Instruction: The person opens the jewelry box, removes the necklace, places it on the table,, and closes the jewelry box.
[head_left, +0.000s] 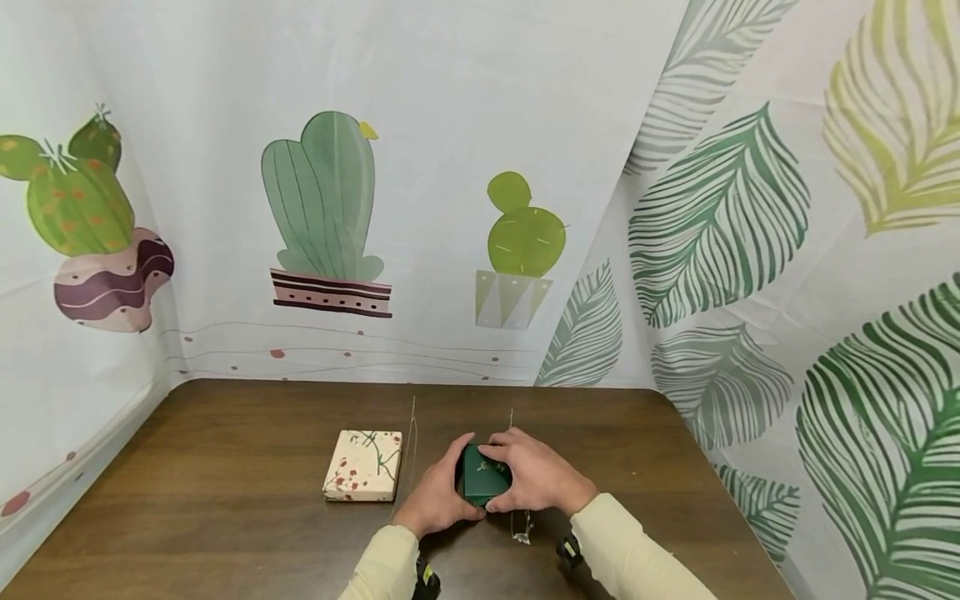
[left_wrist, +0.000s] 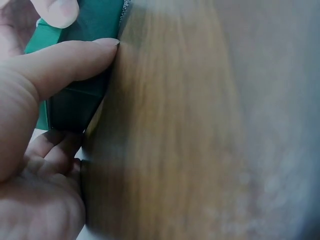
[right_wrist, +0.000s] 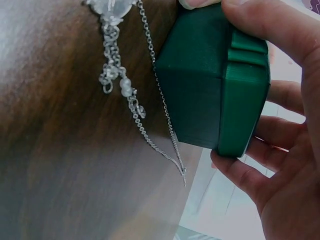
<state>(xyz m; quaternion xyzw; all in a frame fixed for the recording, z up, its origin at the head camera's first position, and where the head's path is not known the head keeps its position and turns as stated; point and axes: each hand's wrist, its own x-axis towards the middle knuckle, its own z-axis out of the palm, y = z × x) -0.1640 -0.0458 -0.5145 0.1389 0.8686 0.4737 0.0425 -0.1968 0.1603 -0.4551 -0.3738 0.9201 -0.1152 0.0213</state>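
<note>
A small dark-green jewelry box point(head_left: 486, 478) with gold marks on its lid sits between both hands over the middle of the table. Its lid is closed in the right wrist view, where the green box point(right_wrist: 200, 80) shows its side and lid edge. From the left, the left hand point(head_left: 437, 497) grips it with the thumb along the near side and fingers around the far side. The right hand point(head_left: 543, 473) holds its right side between thumb and curled fingers. Close by on the right lies a silver chain necklace point(right_wrist: 145, 131) with a clear pendant point(right_wrist: 114, 7).
Left of the hands, a cream square box point(head_left: 363, 467) with a floral print rests on the brown wooden table point(head_left: 247, 467). A second thin chain point(head_left: 412, 433) lies between that box and the left hand. Behind hangs a printed cloth point(head_left: 435, 167).
</note>
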